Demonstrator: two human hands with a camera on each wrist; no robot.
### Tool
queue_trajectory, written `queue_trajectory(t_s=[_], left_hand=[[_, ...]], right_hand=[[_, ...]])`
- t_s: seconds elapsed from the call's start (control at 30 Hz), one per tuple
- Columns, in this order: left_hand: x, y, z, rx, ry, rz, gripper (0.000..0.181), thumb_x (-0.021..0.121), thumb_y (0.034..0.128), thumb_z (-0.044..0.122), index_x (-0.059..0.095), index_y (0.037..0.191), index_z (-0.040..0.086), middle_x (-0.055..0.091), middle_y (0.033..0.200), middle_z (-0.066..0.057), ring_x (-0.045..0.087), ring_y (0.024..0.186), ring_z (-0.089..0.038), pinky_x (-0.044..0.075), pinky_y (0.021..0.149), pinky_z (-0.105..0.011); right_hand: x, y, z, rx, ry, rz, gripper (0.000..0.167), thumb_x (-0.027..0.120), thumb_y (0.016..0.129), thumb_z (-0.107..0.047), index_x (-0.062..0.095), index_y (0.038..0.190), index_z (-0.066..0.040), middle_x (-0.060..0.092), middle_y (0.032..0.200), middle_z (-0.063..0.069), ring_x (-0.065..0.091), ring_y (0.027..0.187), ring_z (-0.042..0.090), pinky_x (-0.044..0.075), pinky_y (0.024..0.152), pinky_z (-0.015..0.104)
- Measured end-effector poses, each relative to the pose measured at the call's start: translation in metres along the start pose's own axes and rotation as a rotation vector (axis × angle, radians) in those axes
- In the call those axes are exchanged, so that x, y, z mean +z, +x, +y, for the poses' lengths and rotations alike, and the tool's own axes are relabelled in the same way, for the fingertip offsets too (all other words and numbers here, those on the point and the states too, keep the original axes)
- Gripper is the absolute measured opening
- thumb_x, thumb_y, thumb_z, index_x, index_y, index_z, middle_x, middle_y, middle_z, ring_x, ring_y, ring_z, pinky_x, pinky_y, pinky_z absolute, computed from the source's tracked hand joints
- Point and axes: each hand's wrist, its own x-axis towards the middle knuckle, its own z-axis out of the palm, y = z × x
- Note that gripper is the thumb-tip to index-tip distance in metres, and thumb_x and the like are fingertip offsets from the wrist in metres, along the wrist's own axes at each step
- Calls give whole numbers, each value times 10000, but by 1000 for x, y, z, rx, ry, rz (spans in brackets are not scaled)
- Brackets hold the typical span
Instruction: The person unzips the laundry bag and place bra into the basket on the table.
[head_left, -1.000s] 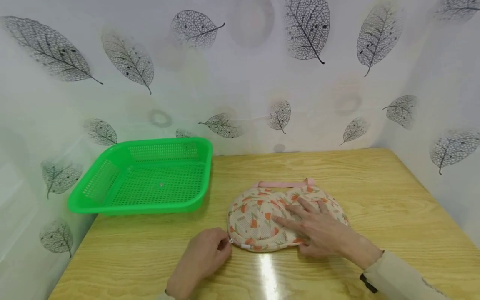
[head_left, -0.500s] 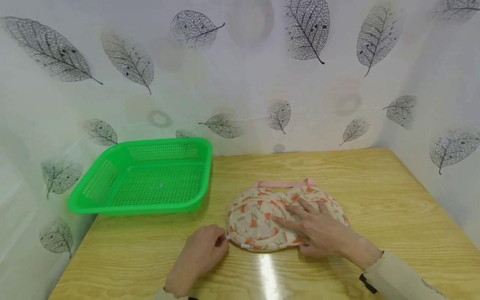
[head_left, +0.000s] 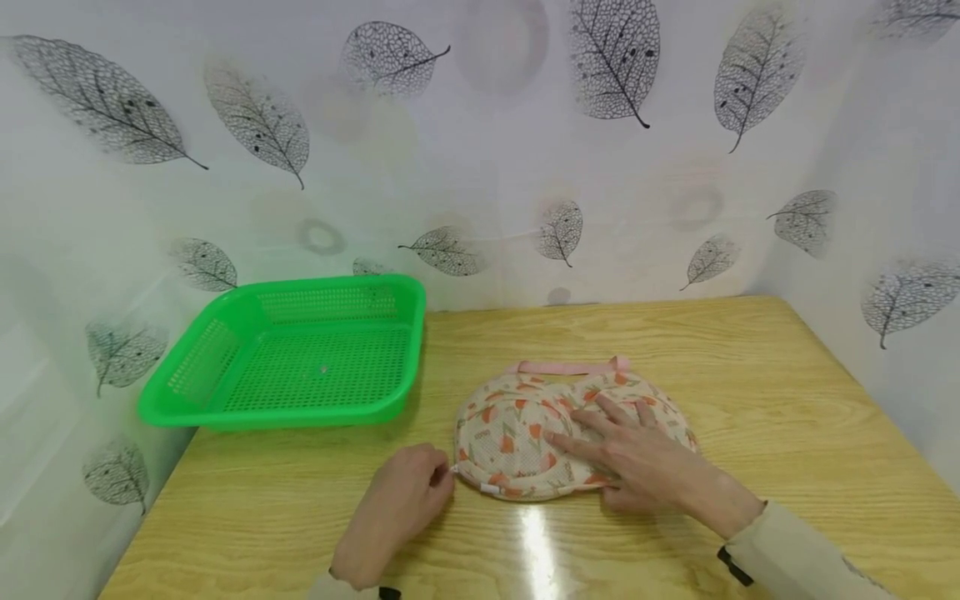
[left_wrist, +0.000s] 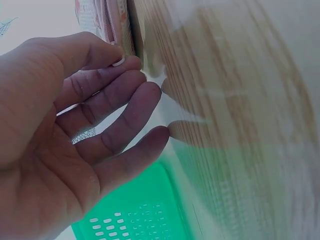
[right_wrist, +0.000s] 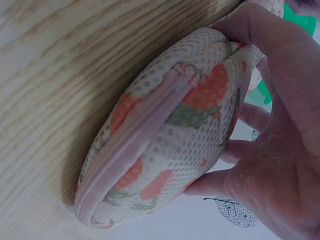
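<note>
A cream mesh laundry bag (head_left: 510,450) with orange tulips lies on the wooden table, two rounded lobes side by side and a pink strap on its far edge. At its left end my left hand (head_left: 401,504) pinches a small white zipper pull (left_wrist: 119,61) between thumb and index finger; its other fingers are bent loosely above the tabletop. My right hand (head_left: 641,462) rests with spread fingers on the right lobe, its thumb at the near edge. In the right wrist view, a pink zipper (right_wrist: 135,145) runs along the bag's side, shut where it shows.
To the left stands a green plastic basket (head_left: 281,417) with perforated walls and a tiny pale speck on its floor. White cloth (head_left: 495,167) printed with dark leaves hangs behind and beside the wooden table (head_left: 750,367).
My left hand has moved slightly left and away from me along the bag's left edge, with the zipper pull between its fingers. The right hand has stayed in place on the bag.
</note>
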Motion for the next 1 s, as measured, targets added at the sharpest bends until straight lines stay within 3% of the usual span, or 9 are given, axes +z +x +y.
queue_trajectory(t_s=[0.33, 0.63, 0.8, 1.0], left_hand=[[0, 4, -1, -32, 42, 43, 202, 681, 886, 116, 633, 699, 176, 528, 684, 75, 433, 638, -62, 382, 575, -223], [-1, -8, 2, -79, 55, 98, 71, 689, 906, 136, 703, 840, 157, 611, 777, 62, 522, 672, -46, 422, 559, -226], [0, -11, 4, -88, 41, 92, 37, 686, 928, 152, 721, 929, 140, 648, 830, 47, 580, 682, -67, 451, 554, -223], [4, -7, 5, -70, 63, 102, 142, 733, 921, 204, 756, 1025, 110, 694, 920, 21, 640, 775, -101, 520, 624, -266]], right_hand=[[0, 0, 1, 7, -10, -6, 911, 708, 769, -217, 350, 1586, -404, 419, 1611, 123, 343, 1475, 507, 336, 973, 846], [0, -1, -1, 1, -9, 2, 903, 713, 777, -242, 348, 1589, -395, 423, 1609, 130, 341, 1473, 516, 335, 974, 847], [0, -2, -1, 7, -8, 2, 899, 716, 778, -236, 355, 1586, -394, 417, 1614, 128, 341, 1476, 511, 342, 965, 847], [0, -2, -1, 6, -13, 6, 902, 719, 773, -232, 359, 1582, -402, 419, 1613, 124, 335, 1483, 501, 343, 962, 848]])
